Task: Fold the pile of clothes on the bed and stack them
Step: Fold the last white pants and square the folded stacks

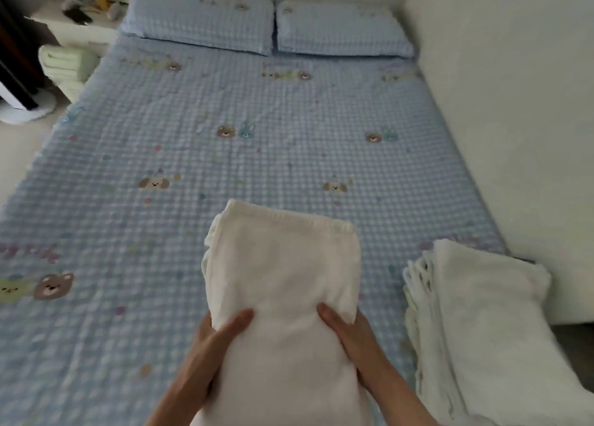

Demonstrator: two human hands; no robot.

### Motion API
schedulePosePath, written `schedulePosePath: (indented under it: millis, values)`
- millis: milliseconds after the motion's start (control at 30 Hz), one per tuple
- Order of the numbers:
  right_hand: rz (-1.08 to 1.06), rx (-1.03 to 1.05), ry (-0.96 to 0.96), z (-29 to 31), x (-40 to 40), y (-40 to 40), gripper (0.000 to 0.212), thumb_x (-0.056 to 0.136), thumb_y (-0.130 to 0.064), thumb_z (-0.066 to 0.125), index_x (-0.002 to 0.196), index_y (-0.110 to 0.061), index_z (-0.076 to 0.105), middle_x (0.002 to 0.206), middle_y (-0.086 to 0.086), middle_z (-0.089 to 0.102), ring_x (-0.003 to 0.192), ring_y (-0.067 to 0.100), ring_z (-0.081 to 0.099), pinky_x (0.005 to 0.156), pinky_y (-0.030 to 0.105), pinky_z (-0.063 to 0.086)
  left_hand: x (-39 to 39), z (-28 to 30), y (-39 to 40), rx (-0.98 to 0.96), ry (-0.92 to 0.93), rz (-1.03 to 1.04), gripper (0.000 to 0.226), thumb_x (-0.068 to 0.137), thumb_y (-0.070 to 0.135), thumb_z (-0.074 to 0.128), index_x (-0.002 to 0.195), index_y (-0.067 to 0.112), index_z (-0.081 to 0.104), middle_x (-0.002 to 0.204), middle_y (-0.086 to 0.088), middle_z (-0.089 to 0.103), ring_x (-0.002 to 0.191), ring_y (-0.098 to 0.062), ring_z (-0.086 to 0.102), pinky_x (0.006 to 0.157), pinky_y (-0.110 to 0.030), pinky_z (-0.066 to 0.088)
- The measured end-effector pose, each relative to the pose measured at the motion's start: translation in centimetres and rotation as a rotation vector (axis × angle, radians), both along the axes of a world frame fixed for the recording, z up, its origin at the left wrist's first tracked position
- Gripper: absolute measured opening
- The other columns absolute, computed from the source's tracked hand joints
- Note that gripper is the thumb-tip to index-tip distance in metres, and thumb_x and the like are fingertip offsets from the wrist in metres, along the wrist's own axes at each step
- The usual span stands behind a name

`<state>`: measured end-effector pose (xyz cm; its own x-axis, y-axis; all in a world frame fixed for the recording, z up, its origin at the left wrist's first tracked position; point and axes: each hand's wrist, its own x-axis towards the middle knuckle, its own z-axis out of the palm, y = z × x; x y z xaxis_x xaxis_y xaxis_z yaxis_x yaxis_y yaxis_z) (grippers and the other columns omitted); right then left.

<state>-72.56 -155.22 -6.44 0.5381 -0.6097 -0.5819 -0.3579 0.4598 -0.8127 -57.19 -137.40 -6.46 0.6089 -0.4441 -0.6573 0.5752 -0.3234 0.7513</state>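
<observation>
The person is holding a folded white towel (pixel 283 284) lengthwise in front of them, over the near part of the bed (pixel 225 155). The left hand (pixel 215 339) is gripping the towel's left edge, thumb lying across the top face and fingers hidden beneath; the right hand (pixel 347 329) is gripping the right edge the same way. Clamping both sides like this is probably keeping the layers from sliding apart while the bundle is being carried. The far end is sagging slightly, since nothing is supporting it there. A stack of folded white towels (pixel 475 322) is sitting near the right edge of the bed, close to the wall (pixel 514 104), likely to leave the middle free for folding. Judging by that, the held towel is due to go on that stack next
</observation>
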Motion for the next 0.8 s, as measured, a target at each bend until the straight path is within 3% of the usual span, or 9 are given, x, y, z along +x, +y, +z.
schedulePosePath:
  millis: [100,200,267,333,433,533,600,667,800]
  values:
    - [-0.062,-0.073,0.053,1.0,-7.7,-6.5,0.053,0.067,-0.038,0.078,0.115,-0.025,0.060,0.100,-0.014,0.072,0.089,0.001,0.068,0.067,0.011,0.051,-7.0,-0.8,-7.3,-0.016,0.070,-0.066,0.062,0.051,0.046,0.083,0.103,0.019,0.062,0.086,0.003,0.075,0.078,-0.017,0.072,0.066,-0.036,0.056]
    - [-0.084,-0.096,0.075,-0.1,-13.3,-11.7,0.058,0.069,-0.036,0.079,0.121,-0.021,0.059,0.107,-0.008,0.071,0.094,0.003,0.068,0.072,0.013,0.053,-12.3,-3.3,-13.1,-0.015,0.100,-0.106,0.053,0.064,0.035,0.079,0.108,0.012,0.064,0.090,-0.005,0.075,0.081,-0.022,0.072,0.062,-0.033,0.058]
    - [-0.058,-0.085,0.084,-2.1,-15.1,-13.9,0.054,0.073,-0.032,0.078,0.122,-0.021,0.058,0.110,-0.006,0.070,0.096,0.005,0.067,0.074,0.015,0.054,-14.0,-5.6,-15.2,0.016,0.107,-0.090,0.054,0.067,0.035,0.077,0.114,0.012,0.062,0.097,-0.009,0.074,0.087,-0.027,0.071,0.076,-0.041,0.057]
    - [-0.025,-0.089,0.094,-4.8,-16.0,-15.7,0.056,0.075,-0.032,0.078,0.125,-0.021,0.056,0.115,-0.004,0.068,0.102,0.008,0.066,0.085,0.023,0.054,-15.0,-8.2,-16.5,0.042,0.104,-0.068,0.059,0.068,0.036,0.077,0.120,0.014,0.059,0.107,-0.010,0.070,0.095,-0.029,0.067,0.088,-0.047,0.053]
    - [0.004,-0.122,0.097,-8.6,-15.6,-17.4,0.059,0.073,-0.034,0.079,0.126,-0.024,0.054,0.121,-0.005,0.064,0.111,0.012,0.062,0.100,0.034,0.048,-15.0,-11.1,-17.3,0.098,0.038,-0.055,0.057,0.071,0.038,0.077,0.118,0.013,0.059,0.107,-0.007,0.070,0.094,-0.024,0.067,0.083,-0.042,0.054]
    - [0.066,-0.199,0.132,-13.3,-14.2,-18.0,0.063,0.076,-0.034,0.078,0.131,-0.022,0.050,0.123,-0.007,0.060,0.116,0.011,0.057,0.100,0.024,0.045,-14.5,-14.2,-17.9,0.146,-0.031,-0.059,0.054,0.067,0.039,0.078,0.112,0.013,0.062,0.097,-0.002,0.074,0.086,-0.019,0.071,0.073,-0.037,0.057]
    - [0.083,-0.212,0.138,-16.3,-13.6,-17.9,0.057,0.080,-0.029,0.075,0.130,-0.023,0.050,0.120,-0.009,0.061,0.115,0.011,0.058,0.086,0.007,0.045,-14.3,-16.6,-18.1,0.216,-0.028,-0.010,0.055,0.064,0.038,0.082,0.109,0.012,0.063,0.093,-0.003,0.074,0.084,-0.021,0.070,0.072,-0.038,0.057]
    - [0.082,-0.199,0.147,-19.2,-13.4,-17.3,0.055,0.082,-0.029,0.073,0.130,-0.028,0.047,0.120,-0.014,0.060,0.115,0.008,0.057,0.082,0.002,0.043,-14.4,-19.0,-17.9,0.294,-0.018,0.035,0.064,0.058,0.045,0.085,0.108,0.012,0.063,0.093,-0.003,0.073,0.086,-0.024,0.069,0.077,-0.042,0.057]
    - [0.128,-0.277,0.214,-22.6,-13.2,-16.9,0.071,0.083,-0.042,0.068,0.144,-0.026,0.034,0.140,-0.011,0.047,0.130,0.006,0.043,0.111,0.026,0.031,-14.7,-21.5,-17.7,0.380,-0.093,0.008,0.080,0.047,0.063,0.081,0.109,0.019,0.058,0.097,0.002,0.071,0.087,-0.021,0.068,0.079,-0.042,0.056]
